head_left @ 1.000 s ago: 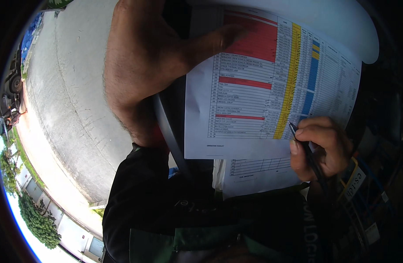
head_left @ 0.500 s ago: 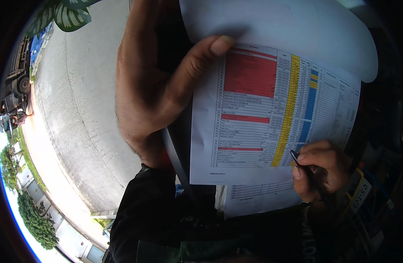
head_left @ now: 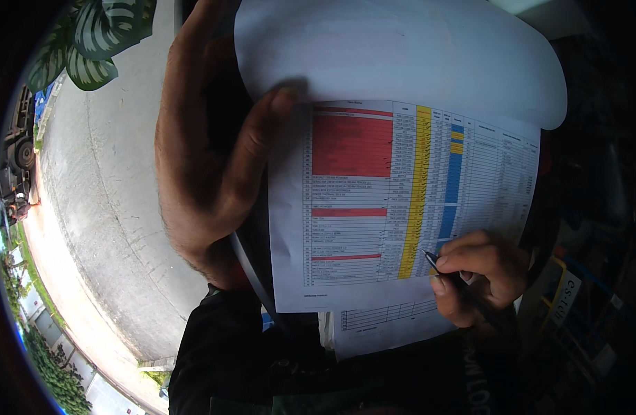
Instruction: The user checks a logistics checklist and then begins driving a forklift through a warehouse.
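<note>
Three sheets of paper show in the head view, all stacked on one dark clipboard [head_left: 252, 266]. The top sheet [head_left: 401, 55] is blank white on the side that shows and is curled up and back over the top. The printed sheet [head_left: 401, 207] beneath it carries a table with red bars, one long yellow column and a shorter blue one. A third sheet [head_left: 387, 325] peeks out below the printed one, showing only a few ruled lines.

One pen [head_left: 463, 287] — dark and slim — is in the right hand [head_left: 480, 277]. That hand is curled in a writing grip, fingers bunched around the pen's barrel, the tip touching the printed sheet near the foot of the yellow column. The hand rests on the lower right corner of the page, its wrist running into a dark sleeve [head_left: 428, 373].

The left hand [head_left: 207, 159] grips the clipboard from its left edge, palm side toward the camera. Its thumb [head_left: 259, 145] lies across the upper left part of the printed sheet, the tip pressing just under the fold of the curled top sheet. The fingers go behind the board and are hidden.

Beyond the board — one grey concrete pavement [head_left: 104, 207], and a plant with striped green leaves [head_left: 90, 41] at the upper left.
</note>
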`<act>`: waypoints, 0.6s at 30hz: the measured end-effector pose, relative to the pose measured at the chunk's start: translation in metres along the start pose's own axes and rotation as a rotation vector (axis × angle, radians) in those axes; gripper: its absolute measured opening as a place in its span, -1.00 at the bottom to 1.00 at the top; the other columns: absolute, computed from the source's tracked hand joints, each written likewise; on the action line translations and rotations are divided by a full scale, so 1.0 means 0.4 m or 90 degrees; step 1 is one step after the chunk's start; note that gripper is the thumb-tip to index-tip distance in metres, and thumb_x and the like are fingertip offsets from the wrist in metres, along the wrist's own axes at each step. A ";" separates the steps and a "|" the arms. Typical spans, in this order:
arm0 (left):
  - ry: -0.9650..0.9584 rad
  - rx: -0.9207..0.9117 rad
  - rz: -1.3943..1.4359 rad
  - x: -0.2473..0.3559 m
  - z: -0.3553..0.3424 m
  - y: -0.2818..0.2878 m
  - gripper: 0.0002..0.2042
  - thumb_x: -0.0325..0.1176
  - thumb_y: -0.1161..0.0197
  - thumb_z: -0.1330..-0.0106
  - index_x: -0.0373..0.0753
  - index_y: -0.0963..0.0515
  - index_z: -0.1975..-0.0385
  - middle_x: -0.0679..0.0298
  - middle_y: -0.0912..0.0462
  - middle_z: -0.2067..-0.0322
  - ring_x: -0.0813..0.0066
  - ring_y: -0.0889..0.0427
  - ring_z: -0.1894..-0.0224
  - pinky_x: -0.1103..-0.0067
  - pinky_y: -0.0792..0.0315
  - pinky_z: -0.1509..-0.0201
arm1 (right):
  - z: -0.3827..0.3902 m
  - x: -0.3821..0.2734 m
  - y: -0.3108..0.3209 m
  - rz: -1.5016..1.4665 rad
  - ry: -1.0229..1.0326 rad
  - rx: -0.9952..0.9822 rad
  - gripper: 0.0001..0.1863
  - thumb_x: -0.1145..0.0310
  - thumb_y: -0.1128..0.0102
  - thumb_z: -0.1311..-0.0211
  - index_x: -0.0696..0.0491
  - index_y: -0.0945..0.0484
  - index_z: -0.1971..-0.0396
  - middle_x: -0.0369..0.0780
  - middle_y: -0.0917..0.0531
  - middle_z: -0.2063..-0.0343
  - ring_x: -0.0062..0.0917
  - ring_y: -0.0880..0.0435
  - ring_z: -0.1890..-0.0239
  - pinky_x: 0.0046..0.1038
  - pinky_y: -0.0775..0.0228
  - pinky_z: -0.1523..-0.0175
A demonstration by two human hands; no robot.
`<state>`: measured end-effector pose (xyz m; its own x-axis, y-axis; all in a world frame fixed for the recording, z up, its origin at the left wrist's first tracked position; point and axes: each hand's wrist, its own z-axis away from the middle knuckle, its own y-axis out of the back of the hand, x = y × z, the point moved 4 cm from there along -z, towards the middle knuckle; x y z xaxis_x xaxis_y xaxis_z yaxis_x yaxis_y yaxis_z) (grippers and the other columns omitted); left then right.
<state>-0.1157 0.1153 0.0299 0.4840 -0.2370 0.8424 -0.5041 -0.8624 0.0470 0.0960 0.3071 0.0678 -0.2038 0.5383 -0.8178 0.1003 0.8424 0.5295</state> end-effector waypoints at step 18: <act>0.018 -0.032 -0.044 -0.005 0.025 0.030 -0.25 -0.65 -0.14 -0.42 -0.50 0.02 -0.58 -0.34 -0.31 -0.44 -0.03 -0.33 -0.53 0.18 -0.16 -0.58 | 0.000 0.009 -0.044 -0.029 0.013 0.029 -0.83 0.40 -0.42 -0.28 0.09 -0.60 0.24 -0.22 -0.73 0.53 -0.65 -0.71 0.60 -0.59 -0.54 0.55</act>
<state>-0.1155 0.1008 0.0235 0.4992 -0.1649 0.8506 -0.5062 -0.8523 0.1319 0.0935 0.2942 0.0553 -0.2291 0.4985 -0.8361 0.1338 0.8669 0.4802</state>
